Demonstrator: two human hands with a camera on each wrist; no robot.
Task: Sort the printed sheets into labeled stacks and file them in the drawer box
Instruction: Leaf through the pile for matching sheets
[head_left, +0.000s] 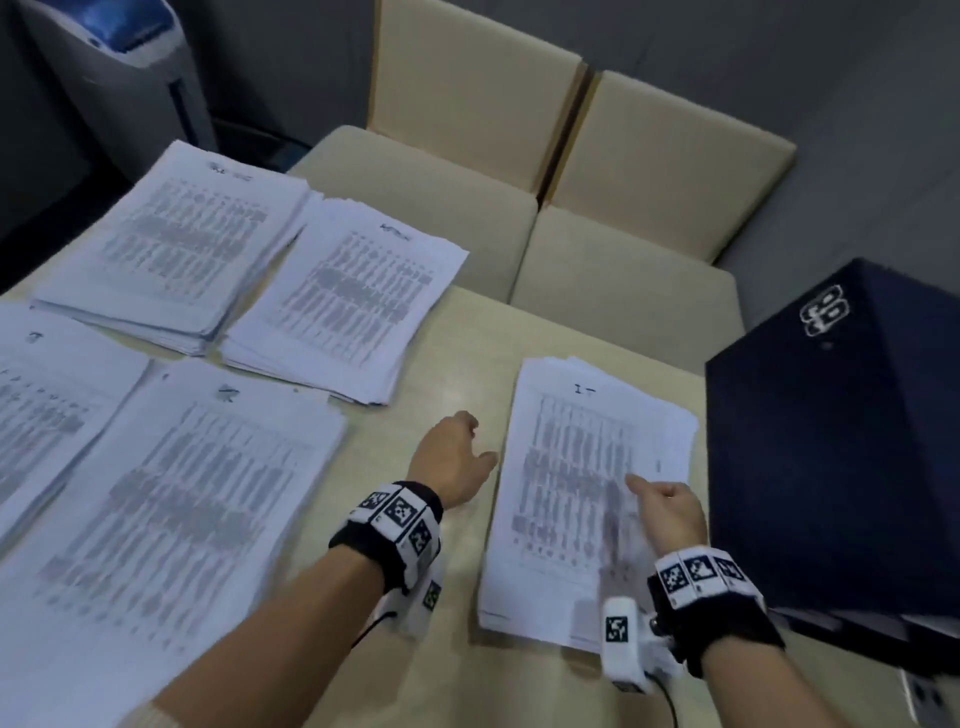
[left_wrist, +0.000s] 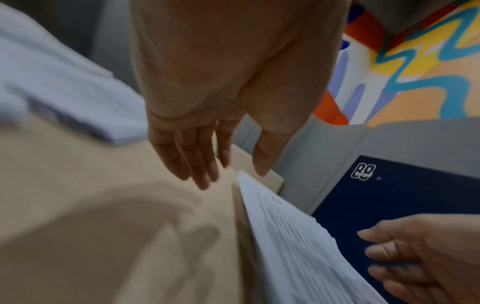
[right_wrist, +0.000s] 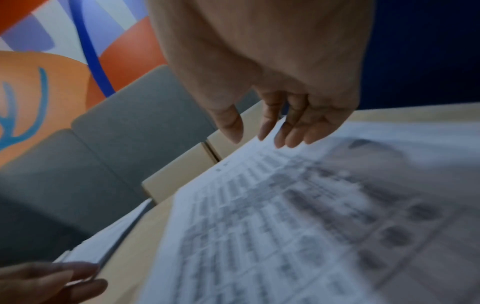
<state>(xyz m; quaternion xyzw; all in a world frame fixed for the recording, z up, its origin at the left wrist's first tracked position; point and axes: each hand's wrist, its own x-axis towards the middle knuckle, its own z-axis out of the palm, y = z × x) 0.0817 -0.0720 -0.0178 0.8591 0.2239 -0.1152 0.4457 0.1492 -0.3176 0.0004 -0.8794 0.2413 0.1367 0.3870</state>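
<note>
A stack of printed sheets headed "IT" (head_left: 587, 493) lies on the beige table (head_left: 457, 358), next to the dark navy drawer box (head_left: 841, 441) on the right. My left hand (head_left: 457, 454) hovers over the table at the stack's left edge. Its fingers (left_wrist: 197, 164) are straight and hold nothing, close to the stack's edge (left_wrist: 298, 236). My right hand (head_left: 667, 506) hangs over the stack's right half. In the right wrist view my right hand (right_wrist: 257, 142) has relaxed fingers just above the top sheet (right_wrist: 298, 216), gripping nothing. The frames are blurred.
Several other labelled stacks cover the table's left side: back left (head_left: 171, 249), back middle (head_left: 348, 306), front left (head_left: 171, 519) and far left (head_left: 47, 405). Two beige chairs (head_left: 467, 104) stand behind the table. A grey machine (head_left: 119, 62) stands at the back left.
</note>
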